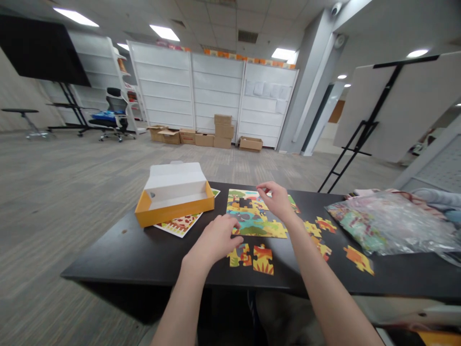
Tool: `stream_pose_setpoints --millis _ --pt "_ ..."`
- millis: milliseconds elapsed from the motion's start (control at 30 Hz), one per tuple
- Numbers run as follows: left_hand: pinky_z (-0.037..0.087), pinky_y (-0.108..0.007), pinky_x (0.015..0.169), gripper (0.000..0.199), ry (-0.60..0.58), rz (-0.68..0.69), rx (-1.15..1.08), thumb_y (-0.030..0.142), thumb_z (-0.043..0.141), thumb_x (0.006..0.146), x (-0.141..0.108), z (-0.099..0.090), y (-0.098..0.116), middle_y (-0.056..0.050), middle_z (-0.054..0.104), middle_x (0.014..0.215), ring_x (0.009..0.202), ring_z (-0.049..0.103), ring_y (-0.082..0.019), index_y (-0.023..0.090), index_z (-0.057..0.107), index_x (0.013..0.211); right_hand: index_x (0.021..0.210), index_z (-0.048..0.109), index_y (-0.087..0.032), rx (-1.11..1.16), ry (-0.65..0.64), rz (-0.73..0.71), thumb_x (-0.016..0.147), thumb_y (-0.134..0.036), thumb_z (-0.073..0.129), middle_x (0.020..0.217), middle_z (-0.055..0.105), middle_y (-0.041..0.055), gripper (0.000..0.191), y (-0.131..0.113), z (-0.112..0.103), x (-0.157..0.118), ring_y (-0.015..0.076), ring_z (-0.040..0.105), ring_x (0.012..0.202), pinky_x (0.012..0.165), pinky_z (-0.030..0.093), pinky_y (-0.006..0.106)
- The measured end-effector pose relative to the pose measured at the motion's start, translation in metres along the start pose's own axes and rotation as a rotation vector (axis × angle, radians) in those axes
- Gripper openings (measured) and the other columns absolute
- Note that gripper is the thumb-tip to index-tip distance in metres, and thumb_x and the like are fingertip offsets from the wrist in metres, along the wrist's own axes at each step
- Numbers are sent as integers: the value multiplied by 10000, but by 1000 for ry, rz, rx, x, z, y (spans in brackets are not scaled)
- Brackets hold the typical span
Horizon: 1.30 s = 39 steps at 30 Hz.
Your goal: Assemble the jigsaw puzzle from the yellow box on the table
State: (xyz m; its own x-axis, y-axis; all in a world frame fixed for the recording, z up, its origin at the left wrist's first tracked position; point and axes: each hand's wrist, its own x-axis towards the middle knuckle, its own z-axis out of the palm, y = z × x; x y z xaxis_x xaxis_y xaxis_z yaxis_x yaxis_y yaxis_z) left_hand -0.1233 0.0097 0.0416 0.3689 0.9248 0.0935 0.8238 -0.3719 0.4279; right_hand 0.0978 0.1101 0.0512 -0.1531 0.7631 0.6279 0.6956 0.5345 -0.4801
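A partly joined jigsaw puzzle (248, 218) lies on the dark table, with a dark gap showing near its upper left. My left hand (218, 238) rests at its lower left edge, thumb apart from the fingers. Over the upper part, my right hand (275, 198) has its thumb and index fingertips drawn together; whatever may be between them is too small to make out. Below the puzzle are a loose puzzle piece with a reddish top (263, 259) and some green and orange pieces (240, 254). Several more loose pieces (326, 224) are scattered beyond my right forearm.
An open yellow box (176, 211) stands at the table's left on printed sheets (182, 226). A clear plastic bag (389, 221) covers the right end. One orange piece (359, 260) lies near the front edge. Cardboard boxes (223, 132) sit by white shelves.
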Motion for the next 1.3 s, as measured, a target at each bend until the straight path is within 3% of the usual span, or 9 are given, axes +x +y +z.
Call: stream_pose_setpoints --millis 200,300,433,633,733,867,967,1133,1300 --pt "505 -279 782 431 -250 -15 -151 345 826 619 1 7 6 -29 720 1021 910 677 -220 230 705 1017 883 759 -190 -39 100 132 850 -357 583 811 733 58 246 4 -61 -29 178 625 688 712 488 307" --pt "489 -277 745 500 -271 -51 -73 317 848 556 3 10 8 -37 714 1028 914 673 -231 226 705 1026 896 765 -193 -36 140 201 843 -391 594 781 735 58 267 9 -81 -42 184 623 664 652 480 301" --pt "438 -262 647 445 -287 -71 -13 307 816 564 3 12 11 -17 688 940 837 651 -213 229 686 982 898 769 -197 -33 166 286 844 -433 600 742 731 56 296 20 -91 -58 182 606 606 579 458 293" --pt "457 -268 695 392 -282 -42 -69 317 756 589 0 14 4 -15 645 938 832 614 -202 218 648 952 867 746 -197 -153 209 332 813 -447 582 794 752 76 304 40 -115 -78 222 661 701 675 490 336" --pt "484 -292 765 396 -302 -31 -76 302 735 600 -1 13 3 -34 641 978 885 615 -222 206 647 973 880 742 -199 -238 72 431 810 -433 586 808 755 70 289 46 -133 -86 220 672 708 685 487 332" --pt "480 -361 933 523 -312 -29 -55 327 760 610 -2 11 14 -77 631 1134 1072 600 -284 208 661 1110 821 721 -197 -256 -273 555 798 -430 634 791 746 63 249 54 -144 -99 210 675 715 638 468 295" --pt "454 -394 1011 660 -309 1 -82 391 811 596 -1 15 27 -88 596 1259 1166 574 -310 233 648 1216 822 685 -191 -294 -455 646 716 -433 738 790 737 56 270 63 -145 -110 205 670 707 613 453 280" --pt "465 -386 994 587 -305 63 -108 382 834 609 5 26 38 -77 626 1222 1132 597 -297 227 683 1154 955 672 -213 -412 -570 741 608 -468 823 928 738 55 457 69 -147 -120 219 683 773 633 442 283" --pt "476 -362 959 527 -315 78 -148 361 837 623 6 30 34 -65 657 1184 1093 616 -276 221 688 1109 1030 670 -240 -651 -584 726 580 -397 820 934 729 75 500 45 -137 -118 287 694 863 598 383 297"
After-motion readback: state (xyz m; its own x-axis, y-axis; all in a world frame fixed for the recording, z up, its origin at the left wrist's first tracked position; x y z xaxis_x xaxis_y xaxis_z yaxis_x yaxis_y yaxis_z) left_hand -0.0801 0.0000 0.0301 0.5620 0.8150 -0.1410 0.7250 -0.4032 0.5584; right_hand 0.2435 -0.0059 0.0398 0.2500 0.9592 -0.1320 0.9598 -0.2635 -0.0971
